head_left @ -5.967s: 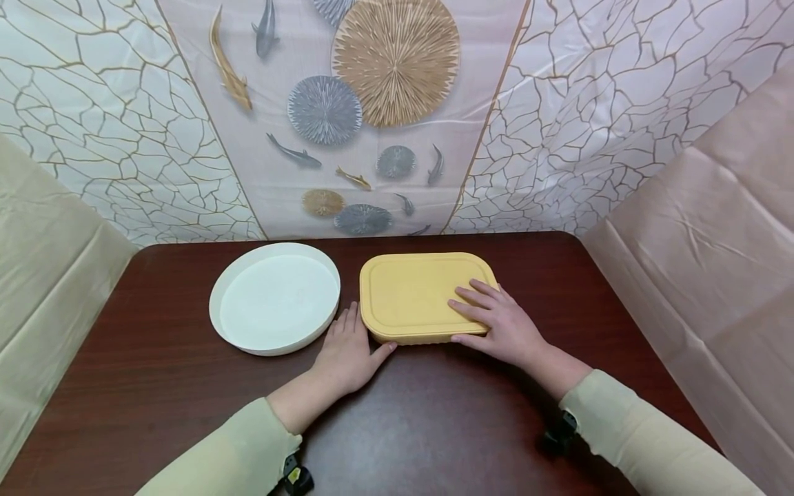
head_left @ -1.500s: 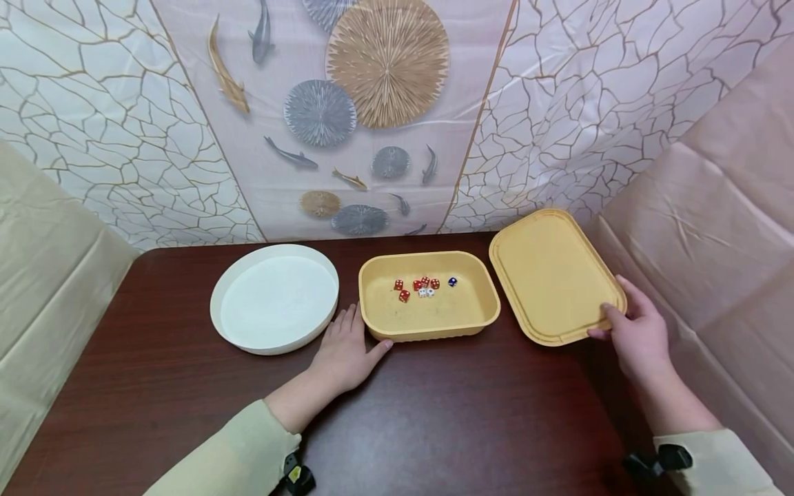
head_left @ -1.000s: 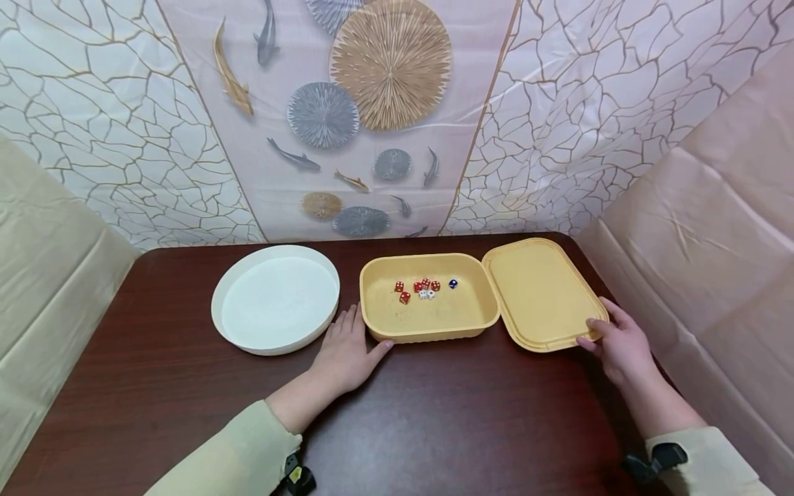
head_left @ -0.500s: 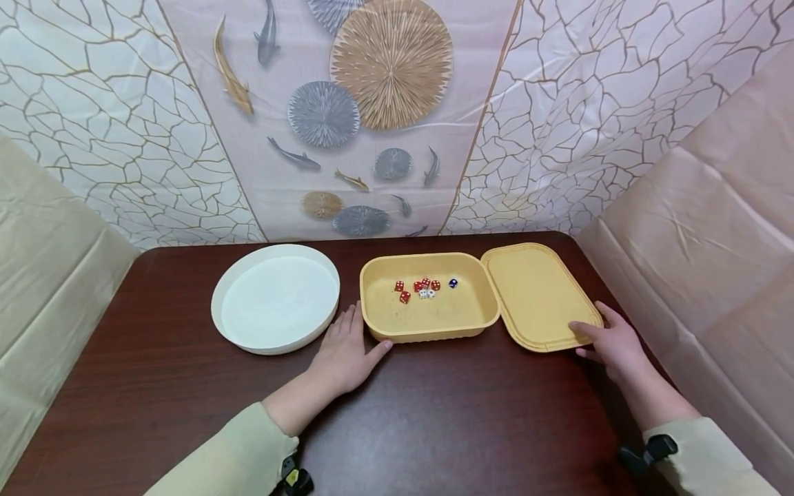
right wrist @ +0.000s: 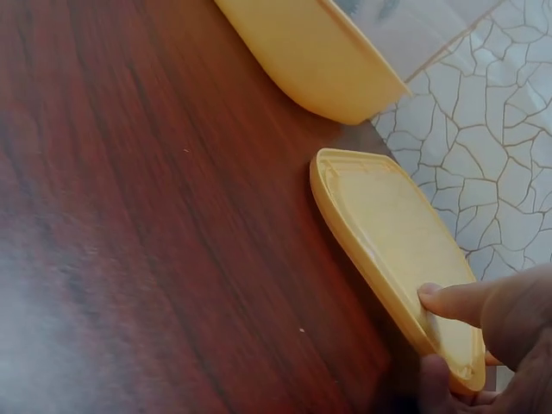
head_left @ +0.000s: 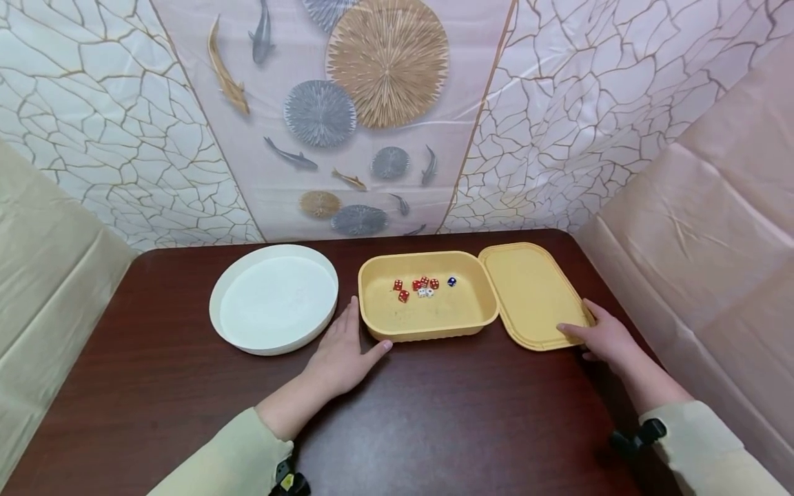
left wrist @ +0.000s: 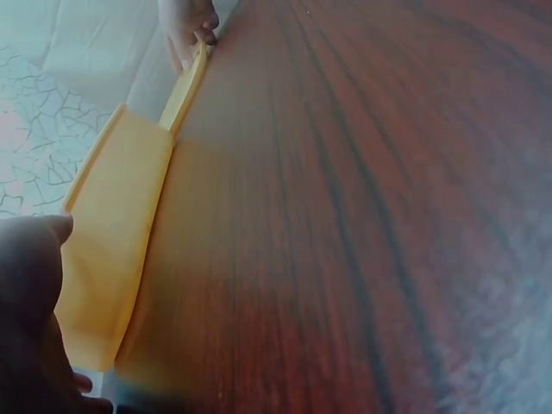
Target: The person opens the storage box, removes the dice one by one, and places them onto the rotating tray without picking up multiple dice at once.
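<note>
A yellow rectangular box [head_left: 428, 332] stands uncovered at the middle of the table. Inside it lie several red dice [head_left: 404, 296], two white dice [head_left: 422, 293] and a blue die [head_left: 451, 282]. My left hand [head_left: 340, 358] is at the box's left front corner, fingers straight and thumb spread along the front. To the right of the box, the yellow lid [head_left: 530, 296] lies with its rimmed underside up. My right hand [head_left: 606, 336] pinches the lid's near right corner; in the right wrist view the thumb [right wrist: 448, 300] is on top, other fingers at the edge and partly hidden.
A round white tray [head_left: 273, 300] with a low wall stands left of the box, close to the left fingertips. Patterned cloth [head_left: 384, 172] hangs behind the dark wooden table [head_left: 446, 413], and plain beige cloth [head_left: 701, 262] borders the right side.
The lid has come off the box, showing the dice, and was lowered onto the table at the right. My right hand moved with it; the left hand stayed nearly still by the box.
</note>
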A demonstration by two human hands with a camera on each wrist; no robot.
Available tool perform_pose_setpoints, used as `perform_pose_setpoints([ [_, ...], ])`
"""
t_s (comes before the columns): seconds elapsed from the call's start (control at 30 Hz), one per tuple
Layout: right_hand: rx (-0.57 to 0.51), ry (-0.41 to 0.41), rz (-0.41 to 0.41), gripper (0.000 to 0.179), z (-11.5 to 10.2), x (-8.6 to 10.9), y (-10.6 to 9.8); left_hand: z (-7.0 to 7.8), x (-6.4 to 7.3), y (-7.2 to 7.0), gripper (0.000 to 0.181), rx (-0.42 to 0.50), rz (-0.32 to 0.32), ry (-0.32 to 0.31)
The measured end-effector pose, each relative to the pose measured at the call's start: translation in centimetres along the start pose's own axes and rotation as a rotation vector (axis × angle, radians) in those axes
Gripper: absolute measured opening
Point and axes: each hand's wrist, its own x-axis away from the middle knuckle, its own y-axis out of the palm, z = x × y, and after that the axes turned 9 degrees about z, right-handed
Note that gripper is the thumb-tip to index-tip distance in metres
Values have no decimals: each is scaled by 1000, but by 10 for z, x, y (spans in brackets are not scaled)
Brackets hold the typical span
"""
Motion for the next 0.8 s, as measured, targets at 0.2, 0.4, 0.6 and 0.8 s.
perform_pose_setpoints([
  [0.2, 0, 18, -24, 104, -2, -8, -4, 2, -1, 0, 106, 40, 16, -6],
  [0.4, 131, 2, -26, 107, -2, -14, -6, 3, -2, -1, 105, 59, 23, -23],
  [0.6, 266, -55, -28, 104, -3, -20, -7, 4, -2, -2, 102, 74, 24, -22],
  [0.8, 389, -94, -6, 102, -3, -22, -7, 5, -3, -3, 99, 83, 27, -25],
])
